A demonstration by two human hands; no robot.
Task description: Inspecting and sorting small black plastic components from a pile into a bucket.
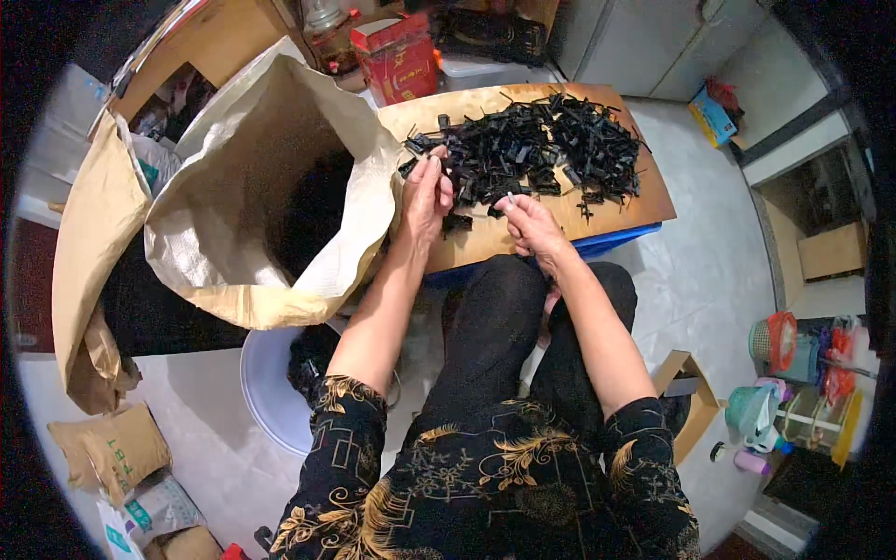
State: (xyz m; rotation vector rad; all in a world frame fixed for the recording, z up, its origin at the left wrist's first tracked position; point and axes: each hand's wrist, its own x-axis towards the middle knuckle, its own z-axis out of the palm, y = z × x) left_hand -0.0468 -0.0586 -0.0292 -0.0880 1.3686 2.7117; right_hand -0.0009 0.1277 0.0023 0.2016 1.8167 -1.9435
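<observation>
Both hands work at the near edge of a wooden desk in the upper middle of the head view, the only view there is. The left hand sits left of centre, fingers curled shut around several small black plastic pieces, thumb pressed on top; it lies just beside the open mouth of a big tan paper sack that fills the upper left of the frame. The right hand is a little lower and to the right, fingertips pinched on one small black piece that touches the lower rim of the pile.

That pile of black plastic parts lies above and to the right of both hands, spread across the desk with its long axis running left to right, from the sack's edge toward the desk's right corner. The right hand is the nearer one to its bulk; the left hand touches only its left tail. The parts look alike: short, thin, matt black clips or strips with prongs, tangled loosely, a few stragglers apart from the heap near its lower right edge.

A pale blue basin stands on the floor at lower left, below the sack, with dark pieces inside it.
</observation>
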